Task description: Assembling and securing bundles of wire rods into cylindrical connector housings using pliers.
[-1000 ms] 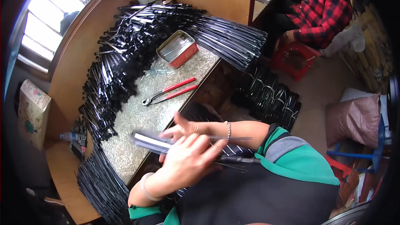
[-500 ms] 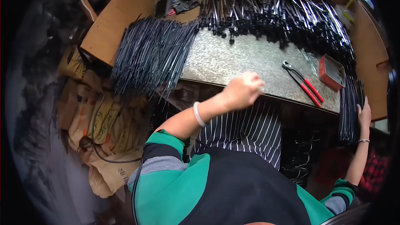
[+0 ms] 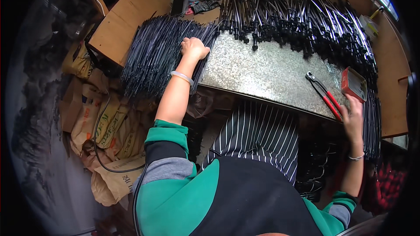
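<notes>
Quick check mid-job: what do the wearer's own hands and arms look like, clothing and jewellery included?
Both hands are ungloved. The left hand has a pale, smooth bangle at its wrist; the right hand has a thin silvery bracelet. The left sleeve and right sleeve end in green, with black and grey bands.

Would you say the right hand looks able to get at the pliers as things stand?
Probably yes: the right hand is close beside the pliers, which lie on the tabletop with no other object seen on top.
</notes>
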`<state>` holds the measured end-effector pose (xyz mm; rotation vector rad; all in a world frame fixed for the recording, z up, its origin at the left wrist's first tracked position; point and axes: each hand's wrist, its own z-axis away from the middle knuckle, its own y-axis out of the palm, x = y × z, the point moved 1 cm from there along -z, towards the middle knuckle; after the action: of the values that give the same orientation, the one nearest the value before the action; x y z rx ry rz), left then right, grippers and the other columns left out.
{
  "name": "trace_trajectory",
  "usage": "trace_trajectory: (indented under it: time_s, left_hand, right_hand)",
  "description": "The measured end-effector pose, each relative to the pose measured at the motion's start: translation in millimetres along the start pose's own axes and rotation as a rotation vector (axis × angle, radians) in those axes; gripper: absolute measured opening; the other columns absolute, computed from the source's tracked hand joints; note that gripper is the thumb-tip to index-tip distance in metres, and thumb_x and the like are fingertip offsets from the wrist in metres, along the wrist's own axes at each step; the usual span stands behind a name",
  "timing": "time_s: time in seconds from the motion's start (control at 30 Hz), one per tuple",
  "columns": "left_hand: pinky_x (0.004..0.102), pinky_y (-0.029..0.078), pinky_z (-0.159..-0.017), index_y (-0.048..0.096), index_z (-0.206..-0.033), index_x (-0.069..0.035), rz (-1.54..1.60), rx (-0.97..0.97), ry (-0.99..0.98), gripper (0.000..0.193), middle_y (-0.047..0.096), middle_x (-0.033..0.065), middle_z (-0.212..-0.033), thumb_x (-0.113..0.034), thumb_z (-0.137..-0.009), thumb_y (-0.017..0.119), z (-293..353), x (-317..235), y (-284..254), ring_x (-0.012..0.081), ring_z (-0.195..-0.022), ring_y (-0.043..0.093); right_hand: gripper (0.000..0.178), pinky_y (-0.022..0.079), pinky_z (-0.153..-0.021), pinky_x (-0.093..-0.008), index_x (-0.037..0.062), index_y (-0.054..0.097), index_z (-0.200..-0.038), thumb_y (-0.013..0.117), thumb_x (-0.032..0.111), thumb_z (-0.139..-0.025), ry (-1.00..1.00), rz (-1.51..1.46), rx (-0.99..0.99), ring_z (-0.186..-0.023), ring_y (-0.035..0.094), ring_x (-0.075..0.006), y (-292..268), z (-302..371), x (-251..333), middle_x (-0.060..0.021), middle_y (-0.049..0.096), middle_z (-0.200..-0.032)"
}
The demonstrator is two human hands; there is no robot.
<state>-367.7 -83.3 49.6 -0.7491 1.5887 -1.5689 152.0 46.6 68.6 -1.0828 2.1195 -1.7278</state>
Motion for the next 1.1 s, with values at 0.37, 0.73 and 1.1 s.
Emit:
trace_trajectory:
  time_s: [0.37, 0.73, 1.1]
  left_hand:
    - [0.0365, 0.042, -0.095, 0.053, -0.115, 0.008, 0.085, 0.085, 0.071, 0.062, 0.051, 0.0233, -0.122, -0.035, -0.071, 0.068, -13.9, 1.4, -2.0, 0.0326, -0.116, 0.048]
    - [0.0445, 0.045, -0.083, 0.051, -0.106, 0.007, 0.305, -0.312, 0.213, 0.039, 0.059, 0.0253, -0.103, -0.024, -0.083, 0.057, -22.0, 23.6, -11.5, 0.0384, -0.095, 0.058]
    - [0.0428, 0.048, -0.056, 0.043, -0.100, 0.002, 0.570, -0.823, 0.406, 0.023, 0.060, 0.0214, -0.068, -0.018, -0.090, 0.049, 40.5, -5.5, -83.1, 0.0359, -0.062, 0.062]
  right_hand:
    - [0.029, 0.041, -0.082, -0.0385, 0.0034, 0.055, -0.106, 0.063, 0.016, -0.081, -0.026, 0.079, -0.167, -0.093, 0.051, -0.0313, 43.0, 13.0, 12.8, -0.0117, 0.056, -0.098]
    - [0.033, 0.041, -0.083, -0.0383, 0.0034, 0.055, -0.110, 0.062, 0.019, -0.082, 0.094, 0.198, -0.183, -0.094, 0.052, -0.0322, 33.8, 22.3, -19.8, -0.0140, 0.057, -0.101]
    - [0.054, 0.033, -0.097, -0.0388, 0.0030, 0.044, -0.126, 0.065, 0.022, -0.080, -0.044, 0.116, -0.258, -0.112, 0.043, -0.0314, 31.5, -6.8, 78.4, -0.0168, 0.050, -0.119]
